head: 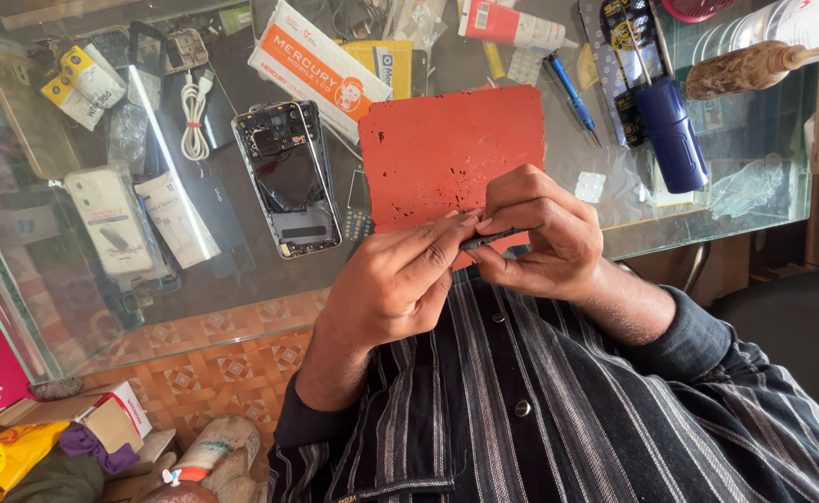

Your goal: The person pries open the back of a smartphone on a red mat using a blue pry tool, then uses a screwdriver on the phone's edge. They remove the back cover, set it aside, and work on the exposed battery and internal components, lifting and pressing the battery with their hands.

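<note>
Fingertips of your left hand point(395, 279) and right hand point(535, 233) pinch closed on a small dark part point(490, 238); opened phone point(288, 177) at ten o'clock.

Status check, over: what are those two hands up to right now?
Left hand and right hand together pinching a small dark part. Opened phone untouched on the glass counter. Red mat behind; nothing blocking.

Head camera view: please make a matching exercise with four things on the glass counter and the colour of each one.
Things:
1. flat rubber work mat
2. cylindrical screwdriver handle
3. coiled charging cable
4. opened smartphone without its back cover

Colours:
A. white
B. red
C. black and silver
D. dark blue

Pairs: 1-B, 2-D, 3-A, 4-C
</note>
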Available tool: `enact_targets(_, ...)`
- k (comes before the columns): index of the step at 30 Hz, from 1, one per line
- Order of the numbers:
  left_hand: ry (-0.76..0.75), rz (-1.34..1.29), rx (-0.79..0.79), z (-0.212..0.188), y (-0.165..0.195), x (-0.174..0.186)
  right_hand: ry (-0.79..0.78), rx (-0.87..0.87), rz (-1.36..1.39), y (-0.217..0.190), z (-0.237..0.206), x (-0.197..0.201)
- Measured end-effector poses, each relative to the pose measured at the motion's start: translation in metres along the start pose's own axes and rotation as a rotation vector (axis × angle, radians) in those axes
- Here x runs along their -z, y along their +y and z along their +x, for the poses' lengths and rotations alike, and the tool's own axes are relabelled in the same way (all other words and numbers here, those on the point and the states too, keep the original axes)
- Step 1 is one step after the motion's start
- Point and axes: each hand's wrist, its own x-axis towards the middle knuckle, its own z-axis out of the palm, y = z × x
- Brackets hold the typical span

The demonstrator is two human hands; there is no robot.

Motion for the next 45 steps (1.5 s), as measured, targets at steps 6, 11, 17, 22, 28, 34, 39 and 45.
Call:
enact_targets(6, 0.012, 0.0, -0.007, -0.001, 0.004, -0.005, 0.013, -0.014, 0.018, -0.003, -0.001, 0.001)
enact_targets(11, -0.018, 0.02, -0.028, -0.001, 0.004, -0.008, -0.002, 0.007, -0.008, -0.004, -0.001, 0.003)
enact_targets(17, -0.016, 0.023, -0.044, 0.0, 0.005, -0.009, 0.001, 0.053, -0.037, -0.004, 0.001, 0.004)
enact_targets(22, 0.029, -0.05, 0.007, 0.003, 0.008, -0.011, -0.089, 0.042, 0.063, 0.003, 0.009, 0.016)
enact_targets(28, 0.035, -0.013, 0.036, 0.009, 0.011, -0.017, -0.022, 0.045, 0.065, 0.01, 0.005, 0.017)
enact_targets(34, 0.18, -0.193, 0.119, 0.01, -0.001, -0.026, 0.231, -0.208, 0.076, 0.022, -0.008, 0.019)
enact_targets(39, 0.278, -0.678, 0.511, 0.006, -0.042, -0.046, 0.738, -0.604, 0.819, 0.055, -0.015, 0.03)
enact_targets(45, 0.542, -1.126, 0.652, -0.007, -0.072, -0.075, 0.744, -0.791, 0.875, 0.076, -0.032, 0.03)
